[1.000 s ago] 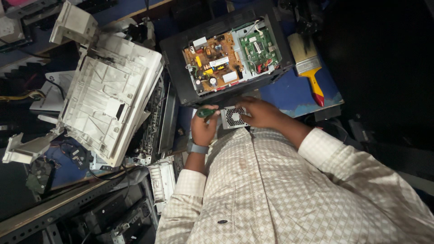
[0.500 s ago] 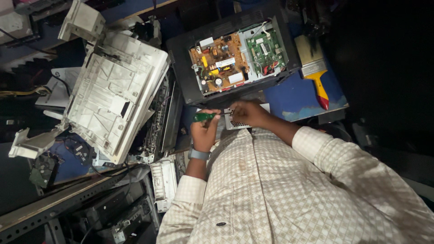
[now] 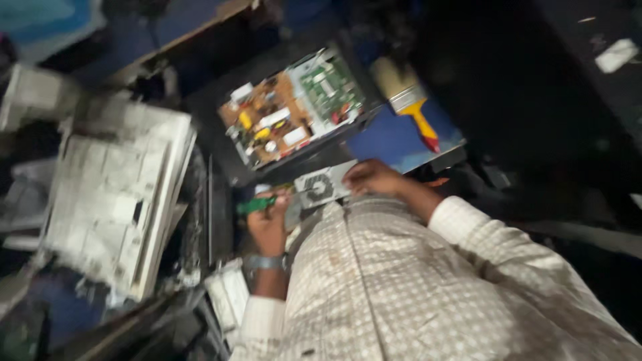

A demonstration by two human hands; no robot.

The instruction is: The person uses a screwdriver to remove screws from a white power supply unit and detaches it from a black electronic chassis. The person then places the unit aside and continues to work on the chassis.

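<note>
A black tray-like casing (image 3: 221, 113) lies at the far middle of the bench and holds two circuit boards side by side: a brown one (image 3: 267, 127) on the left with yellow and white parts, and a green one (image 3: 329, 83) on the right. Just near of the casing, a small grey metal box with a round fan grille (image 3: 319, 187) sits between the hands. The right hand (image 3: 371, 177) rests on the box's right end, fingers curled over its edge and gripping it. The left hand (image 3: 269, 224), with a watch (image 3: 264, 262) at the wrist, is closed around a green-handled tool (image 3: 256, 205), which points left, just beside the box.

To the right of the casing a paintbrush with a yellow and red handle (image 3: 409, 103) lies on a blue mat (image 3: 394, 140). On the left, a large dusty white printer cover (image 3: 110, 200) lies tilted, with dark machine parts between it and the person's checked shirt (image 3: 414, 287).

Compared with half a second ago, the view has swung and blurred, the casing now sits further right and turned, while both hands stay on the tool and the box.
</note>
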